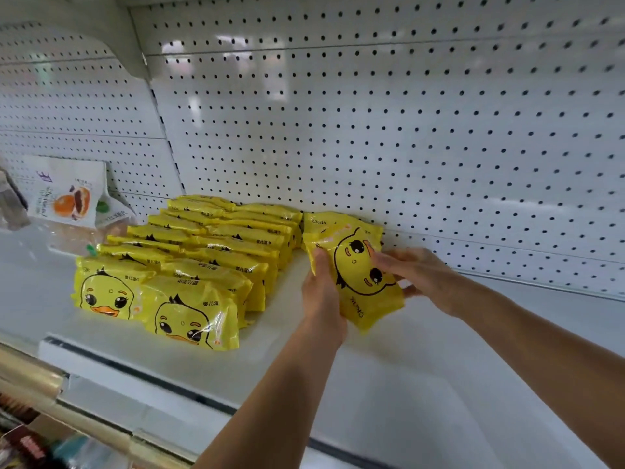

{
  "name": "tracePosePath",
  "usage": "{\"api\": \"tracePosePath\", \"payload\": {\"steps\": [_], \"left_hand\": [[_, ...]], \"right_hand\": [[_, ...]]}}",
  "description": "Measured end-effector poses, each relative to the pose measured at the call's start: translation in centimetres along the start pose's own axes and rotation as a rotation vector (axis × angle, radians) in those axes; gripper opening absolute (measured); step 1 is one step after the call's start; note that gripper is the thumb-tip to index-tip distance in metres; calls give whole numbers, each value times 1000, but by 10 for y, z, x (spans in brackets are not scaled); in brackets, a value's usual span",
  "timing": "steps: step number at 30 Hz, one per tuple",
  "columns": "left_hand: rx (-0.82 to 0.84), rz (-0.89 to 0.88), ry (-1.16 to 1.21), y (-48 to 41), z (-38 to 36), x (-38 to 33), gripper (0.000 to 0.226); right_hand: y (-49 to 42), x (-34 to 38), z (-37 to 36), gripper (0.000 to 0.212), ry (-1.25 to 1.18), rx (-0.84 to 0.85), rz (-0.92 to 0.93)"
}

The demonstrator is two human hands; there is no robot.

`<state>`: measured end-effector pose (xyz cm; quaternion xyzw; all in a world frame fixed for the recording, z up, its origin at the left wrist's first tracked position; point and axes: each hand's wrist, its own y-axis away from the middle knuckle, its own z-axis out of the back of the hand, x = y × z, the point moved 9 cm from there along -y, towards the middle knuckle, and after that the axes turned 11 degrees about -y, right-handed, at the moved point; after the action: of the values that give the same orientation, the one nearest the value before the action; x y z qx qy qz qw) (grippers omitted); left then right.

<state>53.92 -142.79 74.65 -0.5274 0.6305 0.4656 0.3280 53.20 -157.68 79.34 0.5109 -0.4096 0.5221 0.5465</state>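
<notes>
We face a white pegboard back panel (406, 113) dotted with dark holes, filling the view from 11 to 3 o'clock. Soft glare patches (236, 52) from overhead light sit on it near 12 o'clock. A slotted upright (168, 137) at 10 o'clock divides it from a second pegboard panel (74, 106) toward 9 o'clock, with a white shelf bracket (128, 35) above them at 11 o'clock. Below we see the smooth white shelf (439, 367) running from 9 to 4 o'clock, a dark front strip (135, 370) along its edge at 7 o'clock, and a gold-toned rail (30, 372) beneath at 8 o'clock.

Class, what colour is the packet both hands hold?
The packet is yellow, duck-face print; head view.
</notes>
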Motion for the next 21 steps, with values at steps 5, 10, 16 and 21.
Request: {"api": "tracePosePath", "payload": {"steps": [5, 10, 16, 21], "left_hand": [[238, -253, -691, 5, -34, -36, 48], [336, -264, -939, 6, -58, -39, 36], [615, -83, -1153, -2, -57, -13, 37], [325, -351, -1042, -30, -67, -26, 35]], "right_hand": [[11, 25, 32, 37, 115, -2, 57], [22, 6, 40, 23, 252, 127, -87], [24, -19, 93, 16, -101, -140, 5], [22, -31, 104, 28, -30, -226, 64]]}}
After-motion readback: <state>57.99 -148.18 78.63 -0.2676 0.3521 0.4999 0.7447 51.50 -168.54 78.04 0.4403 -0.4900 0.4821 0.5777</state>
